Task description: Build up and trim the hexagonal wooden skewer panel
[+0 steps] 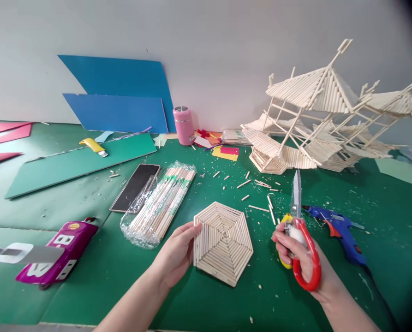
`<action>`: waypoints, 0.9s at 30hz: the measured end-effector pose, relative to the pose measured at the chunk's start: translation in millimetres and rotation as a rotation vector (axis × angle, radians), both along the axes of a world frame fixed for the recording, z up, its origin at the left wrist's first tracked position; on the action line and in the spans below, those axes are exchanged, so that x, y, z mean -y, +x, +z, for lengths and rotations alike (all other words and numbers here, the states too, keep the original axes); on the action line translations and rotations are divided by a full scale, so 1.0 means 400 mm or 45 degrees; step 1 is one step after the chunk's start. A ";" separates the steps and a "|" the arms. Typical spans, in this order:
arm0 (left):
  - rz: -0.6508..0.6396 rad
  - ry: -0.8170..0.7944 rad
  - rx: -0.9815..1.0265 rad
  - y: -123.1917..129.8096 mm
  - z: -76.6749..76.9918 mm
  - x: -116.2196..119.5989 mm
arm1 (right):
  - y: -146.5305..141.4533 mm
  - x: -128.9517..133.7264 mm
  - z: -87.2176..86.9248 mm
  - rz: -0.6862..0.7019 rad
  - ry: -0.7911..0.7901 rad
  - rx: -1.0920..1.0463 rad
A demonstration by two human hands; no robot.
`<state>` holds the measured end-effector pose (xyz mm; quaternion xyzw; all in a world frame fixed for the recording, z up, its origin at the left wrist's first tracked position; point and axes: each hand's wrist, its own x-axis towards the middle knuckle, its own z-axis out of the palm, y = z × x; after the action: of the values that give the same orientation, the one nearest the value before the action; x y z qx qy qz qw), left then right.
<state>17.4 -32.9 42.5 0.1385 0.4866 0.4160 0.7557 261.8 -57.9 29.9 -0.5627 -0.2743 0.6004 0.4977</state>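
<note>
A flat heptagonal panel of thin wooden sticks [223, 244] is gripped at its left edge by my left hand [178, 251], thumb on top. My right hand [297, 253] is wrapped round red-handled scissors [296, 198], whose closed blades point away from me. A yellow-handled tool [284, 263] is also in that hand, partly hidden by the fingers. Bits of cut stick [259, 208] lie between the panel and the stick model. To the right of my right hand, a blue glue gun [340, 226] rests on the green mat [212, 309].
A large stick pavilion model [295, 124] stands at the back right. Left of centre lie bagged sticks [164, 203] and a phone [134, 186]. A purple power strip [65, 249], yellow cutter [94, 146], pink flask [184, 125] and blue boards [119, 110] are farther out.
</note>
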 end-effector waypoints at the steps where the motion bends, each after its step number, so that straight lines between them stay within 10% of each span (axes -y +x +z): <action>1: 0.000 0.001 -0.002 0.001 -0.003 -0.002 | 0.008 0.003 -0.002 0.013 -0.007 0.030; 27: -0.048 0.066 -0.117 0.003 -0.006 -0.022 | 0.014 0.024 0.015 0.061 0.053 0.473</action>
<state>18.6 -24.2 40.0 0.1862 0.5070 0.4073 0.7365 267.4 -67.3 35.8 -0.6468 -0.3872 0.4918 0.4357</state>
